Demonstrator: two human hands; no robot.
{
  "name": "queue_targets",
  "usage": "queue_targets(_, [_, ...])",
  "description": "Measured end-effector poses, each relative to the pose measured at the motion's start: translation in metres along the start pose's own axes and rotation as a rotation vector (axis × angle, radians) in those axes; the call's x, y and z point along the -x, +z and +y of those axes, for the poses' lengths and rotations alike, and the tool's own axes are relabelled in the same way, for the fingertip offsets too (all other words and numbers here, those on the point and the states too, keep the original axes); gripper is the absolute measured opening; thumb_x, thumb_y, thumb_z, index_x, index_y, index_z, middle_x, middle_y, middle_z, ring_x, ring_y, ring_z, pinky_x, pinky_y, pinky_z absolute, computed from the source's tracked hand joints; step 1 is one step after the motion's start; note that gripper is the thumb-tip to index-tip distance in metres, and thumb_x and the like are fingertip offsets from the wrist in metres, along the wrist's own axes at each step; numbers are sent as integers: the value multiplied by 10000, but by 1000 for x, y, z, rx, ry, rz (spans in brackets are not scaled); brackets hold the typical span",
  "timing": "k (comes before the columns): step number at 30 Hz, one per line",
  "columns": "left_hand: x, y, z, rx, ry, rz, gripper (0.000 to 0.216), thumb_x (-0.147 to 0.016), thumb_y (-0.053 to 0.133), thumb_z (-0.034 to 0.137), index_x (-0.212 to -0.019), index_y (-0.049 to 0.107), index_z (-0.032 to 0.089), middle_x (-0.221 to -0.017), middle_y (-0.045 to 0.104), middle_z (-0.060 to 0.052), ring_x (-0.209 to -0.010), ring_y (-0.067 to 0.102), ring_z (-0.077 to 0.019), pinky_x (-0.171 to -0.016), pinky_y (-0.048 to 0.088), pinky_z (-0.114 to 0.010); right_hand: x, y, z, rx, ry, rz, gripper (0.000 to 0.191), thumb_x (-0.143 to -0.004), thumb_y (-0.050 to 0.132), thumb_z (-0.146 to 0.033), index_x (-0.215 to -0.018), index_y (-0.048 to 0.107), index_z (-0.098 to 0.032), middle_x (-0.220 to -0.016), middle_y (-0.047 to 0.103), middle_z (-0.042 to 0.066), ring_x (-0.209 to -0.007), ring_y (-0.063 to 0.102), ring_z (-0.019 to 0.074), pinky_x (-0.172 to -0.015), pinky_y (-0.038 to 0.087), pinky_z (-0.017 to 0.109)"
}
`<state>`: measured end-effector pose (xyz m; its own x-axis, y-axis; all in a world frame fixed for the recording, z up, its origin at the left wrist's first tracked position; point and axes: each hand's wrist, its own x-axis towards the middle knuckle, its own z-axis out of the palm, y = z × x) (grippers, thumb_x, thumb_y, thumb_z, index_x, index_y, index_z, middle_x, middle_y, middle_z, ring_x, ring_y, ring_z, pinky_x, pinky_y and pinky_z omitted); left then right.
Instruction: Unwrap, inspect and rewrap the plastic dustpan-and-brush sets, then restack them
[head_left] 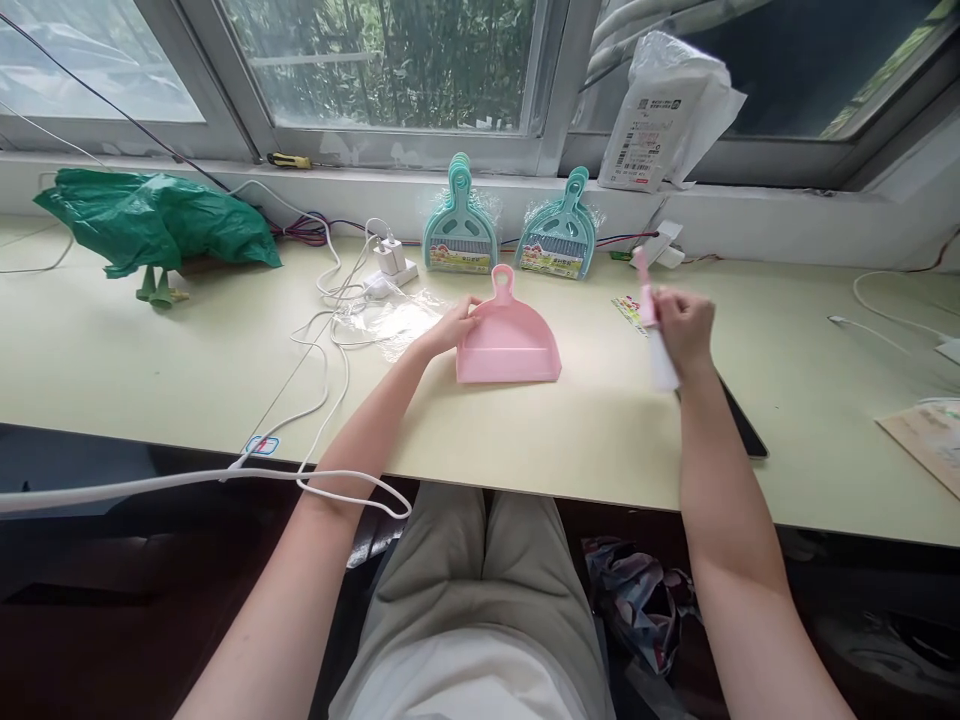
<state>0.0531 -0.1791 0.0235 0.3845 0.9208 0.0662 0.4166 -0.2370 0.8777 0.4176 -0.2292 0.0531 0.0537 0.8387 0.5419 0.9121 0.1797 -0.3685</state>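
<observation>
A pink dustpan (pixel 511 340) lies on the table with its handle pointing toward the window. My left hand (pixel 454 325) grips its left edge, the thumb on top. Off to the right, my right hand (pixel 684 325) is closed around a small brush (pixel 651 312) with a pink handle and whitish bristles pointing down; it is slightly blurred. A colourful card label (pixel 630 312) lies on the table just left of the brush. Two teal dustpan-and-brush sets (pixel 460 225) in clear wrapping lean against the wall behind the pink dustpan, the second teal set (pixel 559 235) to the right.
Crumpled clear plastic (pixel 397 320) and white cables (pixel 330 350) lie left of my left hand, near a power strip (pixel 390 280). Green plastic bag (pixel 165 222) sits farther left. A dark tablet-like slab (pixel 742 425) is partly under my right forearm. A wrapped white package (pixel 652 125) stands on the sill.
</observation>
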Motion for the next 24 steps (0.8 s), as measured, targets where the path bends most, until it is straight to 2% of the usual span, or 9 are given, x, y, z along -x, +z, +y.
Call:
queue_targets(2, [4, 4, -2, -161, -41, 26, 318, -879, 436, 260, -1188, 458, 187, -1037, 638, -82, -896, 595, -212, -763, 459, -323, 4, 13, -4, 122, 32, -8, 433, -951, 377, -344, -642, 634, -182, -690, 668, 97, -661, 570, 204, -597, 333, 306])
queue_targets(4, [7, 5, -2, -310, -15, 50, 284, -917, 382, 266, -1184, 448, 194, -1015, 647, -91, -852, 594, -210, -730, 445, -314, 8, 27, -9, 247, -14, -103, 370, -916, 432, -339, -687, 673, -178, -795, 707, 108, -715, 594, 223, -615, 322, 314])
queue_targets(8, [11, 3, 5, -575, 70, 64, 263, -945, 359, 279, -1149, 504, 198, -1041, 670, -102, -886, 609, -228, -725, 425, -309, 16, 46, -11, 371, -131, -261, 378, -923, 408, -320, -779, 721, -162, -902, 722, 121, -787, 615, 236, -633, 317, 326])
queue_targets(13, [12, 4, 8, -876, 110, 136, 308, -971, 354, 348, -1046, 608, 191, -1039, 687, -105, -879, 637, -233, -715, 411, -305, 18, 51, -3, 358, -102, -276, 370, -945, 380, -319, -932, 722, -176, -980, 720, 120, -830, 624, 247, -655, 341, 327])
queue_targets(17, [12, 4, 8, -1000, 121, 255, 385, -991, 293, 360, -969, 633, 179, -983, 687, -113, -825, 642, -220, -659, 374, -295, 16, 49, -3, 258, -58, -212, 293, -917, 436, -286, -1062, 680, -210, -956, 730, 87, -824, 632, 257, -680, 365, 329])
queue_targets(21, [11, -6, 8, -1031, 78, 379, 424, -990, 270, 351, -892, 642, 174, -856, 685, -114, -758, 634, -222, -627, 347, -303, 14, 45, -3, 191, -34, -30, 309, -929, 386, -258, -1053, 665, -208, -1073, 711, 101, -901, 641, 262, -721, 399, 335])
queue_targets(24, [11, -17, 6, -1019, 31, 494, 413, -982, 288, 357, -865, 640, 175, -788, 676, -107, -736, 630, -222, -629, 347, -305, 12, 39, 2, 166, 46, 109, 325, -936, 355, -256, -1075, 643, -196, -1074, 702, 121, -920, 640, 265, -743, 419, 342])
